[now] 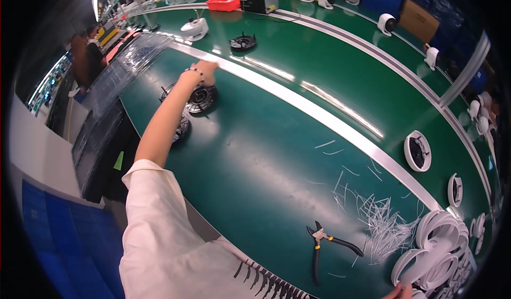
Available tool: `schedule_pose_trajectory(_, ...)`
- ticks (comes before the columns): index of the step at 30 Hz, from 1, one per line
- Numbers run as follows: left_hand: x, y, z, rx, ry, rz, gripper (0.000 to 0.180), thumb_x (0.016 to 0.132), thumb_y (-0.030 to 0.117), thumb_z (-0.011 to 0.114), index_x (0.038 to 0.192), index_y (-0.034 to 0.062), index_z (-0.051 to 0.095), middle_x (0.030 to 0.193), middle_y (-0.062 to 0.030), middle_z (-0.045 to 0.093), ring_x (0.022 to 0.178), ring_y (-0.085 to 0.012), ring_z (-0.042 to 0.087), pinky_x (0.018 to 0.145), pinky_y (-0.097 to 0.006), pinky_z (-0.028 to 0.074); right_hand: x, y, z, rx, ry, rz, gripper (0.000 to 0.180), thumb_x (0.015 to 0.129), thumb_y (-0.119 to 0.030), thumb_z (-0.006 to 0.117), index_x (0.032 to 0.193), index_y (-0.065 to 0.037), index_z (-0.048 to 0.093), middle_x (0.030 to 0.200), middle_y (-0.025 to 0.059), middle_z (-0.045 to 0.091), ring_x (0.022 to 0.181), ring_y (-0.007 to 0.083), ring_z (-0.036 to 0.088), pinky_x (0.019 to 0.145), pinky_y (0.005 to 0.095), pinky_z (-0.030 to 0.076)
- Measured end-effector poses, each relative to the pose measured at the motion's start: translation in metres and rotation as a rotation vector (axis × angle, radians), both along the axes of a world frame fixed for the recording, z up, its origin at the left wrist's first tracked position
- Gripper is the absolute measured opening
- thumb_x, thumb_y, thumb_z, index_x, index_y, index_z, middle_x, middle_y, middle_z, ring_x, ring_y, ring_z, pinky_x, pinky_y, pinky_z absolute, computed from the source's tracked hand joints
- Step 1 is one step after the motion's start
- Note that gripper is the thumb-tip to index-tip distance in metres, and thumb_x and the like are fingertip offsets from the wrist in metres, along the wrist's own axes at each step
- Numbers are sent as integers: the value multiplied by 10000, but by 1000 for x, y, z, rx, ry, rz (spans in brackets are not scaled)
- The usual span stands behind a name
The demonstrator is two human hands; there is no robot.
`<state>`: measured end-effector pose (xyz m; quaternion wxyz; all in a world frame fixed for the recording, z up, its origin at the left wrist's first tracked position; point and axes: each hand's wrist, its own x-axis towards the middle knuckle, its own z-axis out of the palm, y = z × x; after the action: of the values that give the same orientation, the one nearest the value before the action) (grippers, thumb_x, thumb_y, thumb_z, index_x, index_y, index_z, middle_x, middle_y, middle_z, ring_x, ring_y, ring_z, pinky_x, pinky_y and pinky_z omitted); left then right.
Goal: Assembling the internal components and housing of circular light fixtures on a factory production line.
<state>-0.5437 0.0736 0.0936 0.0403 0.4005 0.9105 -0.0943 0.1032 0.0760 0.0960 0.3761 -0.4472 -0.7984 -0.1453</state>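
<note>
My left arm reaches far out to the upper left of the bench. At its end, my left hand [205, 74] is above and beside a round black part with a grille [201, 100]; its fingers are mostly hidden behind the back of the hand. More black grille parts [182, 127] sit partly behind my forearm. At the bottom right edge, only the fingertips of my right hand [402, 291] show. They pinch the lower end of a white curved plastic piece [419, 268], by a pile of white ring-shaped housings [437, 230].
Black-handled cutting pliers [319, 236] lie open on the green bench [255, 192] near a heap of thin white strips [386, 227]. Past a pale rail [298, 104], the green conveyor carries a black round part [242, 43], white housings [418, 151] and a red tray [225, 2].
</note>
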Motion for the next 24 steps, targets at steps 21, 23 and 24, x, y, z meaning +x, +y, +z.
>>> schedule_pose_trajectory(21, 139, 38, 2, -183, -233, -200, 341, 702, 265, 634, 808, -56, 585, 778, -149, 611, 672, -233, 611, 560, -308, 523, -58, -18, -12, -635, -348, 401, 683, 530, -425, 730, 1026, -15, 501, 1157, 161, 446, 1098, 397, 367, 889, 550, 256)
schedule_pose_trajectory(23, 121, 34, -27, 299, -196, -695, 479, 653, 248, 673, 1017, -27, 530, 966, -182, 578, 950, -297, 538, 832, -339, 432, -68, -18, -7, -634, -315, 344, 969, 477, -509, 733, 1225, -26, 353, 1317, 232, 252, 1197, 471, 205, 926, 601, 158)
schedule_pose_trajectory(24, 123, 38, -31, 331, -294, -758, 555, 633, 199, 686, 1114, 12, 482, 1022, -162, 555, 990, -286, 511, 846, -337, 412, -77, -15, -4, -669, -268, 347, 1004, 466, -510, 740, 1242, -25, 328, 1324, 240, 227, 1199, 483, 185, 925, 604, 159)
